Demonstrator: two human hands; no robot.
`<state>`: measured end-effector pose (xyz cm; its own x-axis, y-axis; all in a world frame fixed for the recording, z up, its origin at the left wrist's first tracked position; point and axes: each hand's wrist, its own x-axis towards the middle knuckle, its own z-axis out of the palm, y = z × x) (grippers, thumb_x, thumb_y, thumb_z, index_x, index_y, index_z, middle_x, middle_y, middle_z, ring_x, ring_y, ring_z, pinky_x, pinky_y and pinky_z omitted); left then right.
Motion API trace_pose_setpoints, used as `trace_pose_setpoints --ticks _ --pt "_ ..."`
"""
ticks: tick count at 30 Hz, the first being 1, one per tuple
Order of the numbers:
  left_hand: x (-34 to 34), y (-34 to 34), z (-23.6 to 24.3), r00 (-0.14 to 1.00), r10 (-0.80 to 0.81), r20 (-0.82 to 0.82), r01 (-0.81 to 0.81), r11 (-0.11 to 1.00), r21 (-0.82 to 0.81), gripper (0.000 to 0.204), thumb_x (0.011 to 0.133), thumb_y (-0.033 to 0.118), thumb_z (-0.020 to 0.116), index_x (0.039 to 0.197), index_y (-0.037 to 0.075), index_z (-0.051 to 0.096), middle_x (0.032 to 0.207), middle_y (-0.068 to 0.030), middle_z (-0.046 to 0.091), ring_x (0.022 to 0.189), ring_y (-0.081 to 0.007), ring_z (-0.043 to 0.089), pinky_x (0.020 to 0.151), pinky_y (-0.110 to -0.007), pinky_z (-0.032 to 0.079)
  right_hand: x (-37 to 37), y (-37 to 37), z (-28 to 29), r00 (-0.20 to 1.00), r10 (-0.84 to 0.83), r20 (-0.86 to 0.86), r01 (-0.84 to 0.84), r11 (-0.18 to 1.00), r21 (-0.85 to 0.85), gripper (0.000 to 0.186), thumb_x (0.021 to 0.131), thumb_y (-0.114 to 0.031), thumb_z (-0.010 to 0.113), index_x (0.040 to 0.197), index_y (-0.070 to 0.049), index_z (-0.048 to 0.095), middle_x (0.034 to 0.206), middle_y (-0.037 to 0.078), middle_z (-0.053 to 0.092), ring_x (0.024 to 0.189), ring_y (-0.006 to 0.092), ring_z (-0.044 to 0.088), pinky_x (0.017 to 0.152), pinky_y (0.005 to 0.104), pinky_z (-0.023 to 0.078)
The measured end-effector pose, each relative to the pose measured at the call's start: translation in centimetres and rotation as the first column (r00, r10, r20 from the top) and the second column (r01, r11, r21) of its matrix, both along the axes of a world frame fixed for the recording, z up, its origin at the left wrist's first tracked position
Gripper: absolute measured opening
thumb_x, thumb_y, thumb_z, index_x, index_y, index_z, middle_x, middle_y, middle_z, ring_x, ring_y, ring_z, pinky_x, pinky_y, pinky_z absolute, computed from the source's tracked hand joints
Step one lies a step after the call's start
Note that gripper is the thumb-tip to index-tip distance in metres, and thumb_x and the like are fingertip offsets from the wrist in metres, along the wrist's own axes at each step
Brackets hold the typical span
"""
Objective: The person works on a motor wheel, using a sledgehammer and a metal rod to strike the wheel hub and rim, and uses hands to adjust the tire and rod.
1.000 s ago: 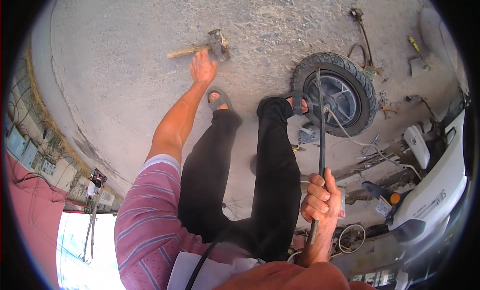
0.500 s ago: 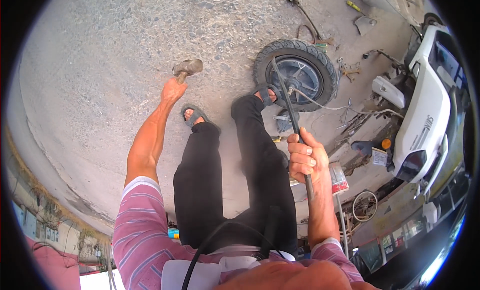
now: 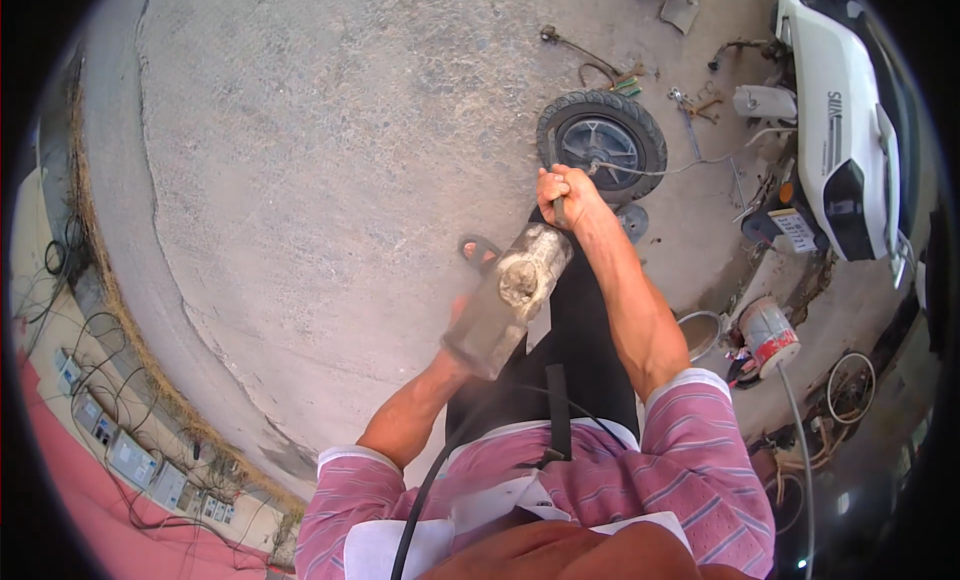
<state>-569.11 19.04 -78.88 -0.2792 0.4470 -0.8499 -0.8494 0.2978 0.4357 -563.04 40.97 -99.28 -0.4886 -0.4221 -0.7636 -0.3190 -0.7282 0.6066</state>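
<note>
Close below the camera, a large, worn hammer head (image 3: pixel 505 300) is raised in front of my legs; my left hand (image 3: pixel 454 356), mostly hidden behind it, grips the hammer. My right hand (image 3: pixel 567 192) is closed on a dark metal bar (image 3: pixel 559 210), just beyond the hammer head. The bar's far part runs over a wheel with a black tyre (image 3: pixel 638 130) lying flat on the ground, with a pale hose (image 3: pixel 690 165) at its hub. A sandalled foot (image 3: pixel 478 250) shows behind the hammer.
At the right are a white scooter (image 3: pixel 840 140), a paint-smeared bucket (image 3: pixel 768 338), a basin (image 3: pixel 698 335) and a bicycle wheel (image 3: pixel 850 388). Scattered tools (image 3: pixel 705 108) lie beyond the tyre. Electric boxes (image 3: pixel 135 460) and cables line the pink wall at lower left.
My left hand has picked up the hammer from the ground and swung it up toward the camera. My right hand, still on the bar, has moved forward and left, toward the tyre.
</note>
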Motion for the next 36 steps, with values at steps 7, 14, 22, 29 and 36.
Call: trace_pose_setpoints --ticks 7,14,22,29,36 --pt "-1.0 5.2 -0.1 0.669 -0.441 -0.599 0.456 0.879 -0.137 0.022 0.088 0.010 0.070 0.107 0.002 0.064 0.100 -0.0080 0.068 0.090 -0.0182 0.065 0.076 -0.036 0.051 1.1 1.1 -2.7 0.994 -0.108 -0.020 0.108 0.994 0.033 0.031 0.107 -0.030 0.043 0.097 -0.002 0.049 0.056 -0.007 0.037 0.040 0.0074 0.034 0.037 0.0244 0.029" --pt "-2.2 0.1 7.0 0.809 -0.253 -0.531 0.355 0.930 0.097 0.029 0.097 0.024 0.066 0.075 0.011 0.051 0.067 0.0000 0.054 0.061 -0.0116 0.053 0.061 -0.028 0.045 1.5 1.2 -1.7 0.992 -0.099 0.082 0.096 0.995 0.037 0.029 0.108 -0.031 0.042 0.101 -0.003 0.048 0.053 -0.005 0.040 0.038 0.0078 0.037 0.036 0.0234 0.033" --pt "-3.3 7.8 -1.5 0.587 -0.511 -0.627 0.427 0.854 -0.297 0.012 0.090 0.012 0.071 0.094 0.003 0.065 0.076 0.0002 0.060 0.067 -0.0101 0.056 0.060 -0.029 0.046 2.2 0.6 -2.2 0.996 -0.043 -0.081 0.046 0.998 0.040 0.039 0.107 -0.034 0.045 0.076 -0.010 0.044 0.052 -0.006 0.035 0.038 0.0082 0.033 0.036 0.0254 0.027" --pt "-3.4 3.1 5.6 0.621 -0.598 -0.506 0.493 0.800 -0.340 0.017 0.091 0.016 0.070 0.081 0.006 0.060 0.063 0.0033 0.053 0.053 -0.0086 0.048 0.049 -0.029 0.041 -0.2 -0.6 -0.9 0.999 -0.008 0.051 0.002 0.993 0.115 0.032 0.108 -0.034 0.042 0.092 -0.008 0.050 0.054 -0.007 0.041 0.038 0.0064 0.036 0.036 0.0230 0.031" --pt "-5.5 0.7 8.0 -0.021 -0.805 -0.593 0.746 0.382 -0.545 0.011 0.093 0.008 0.062 0.083 0.011 0.062 0.067 0.0005 0.060 0.053 -0.0164 0.055 0.059 -0.032 0.049 -1.8 -1.0 -0.7 0.992 0.038 0.122 -0.056 0.988 0.145 0.033 0.110 -0.033 0.038 0.088 -0.010 0.046 0.056 -0.006 0.041 0.038 0.0068 0.036 0.037 0.0229 0.032"
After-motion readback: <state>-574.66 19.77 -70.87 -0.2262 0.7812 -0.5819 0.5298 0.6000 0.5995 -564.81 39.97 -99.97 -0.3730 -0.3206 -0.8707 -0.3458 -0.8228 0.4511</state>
